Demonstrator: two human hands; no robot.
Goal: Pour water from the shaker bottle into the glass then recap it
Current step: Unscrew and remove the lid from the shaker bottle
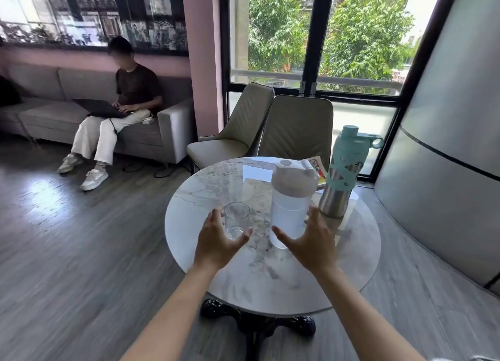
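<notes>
Head camera looked down at a round marble table. A clear empty drinking glass stood on it, with a see-through plastic shaker bottle just beside the glass, its white lid on. The left hand was spread open near the glass, maybe touching it. The right hand was spread open by the bottle, holding nothing. A steel bottle with a teal sleeve stood behind the shaker bottle.

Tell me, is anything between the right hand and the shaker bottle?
Nothing visible. The right hand is open, right beside the shaker bottle. The glass stands just left of the bottle, with bare table between them. The steel bottle stands off to the right.
</notes>
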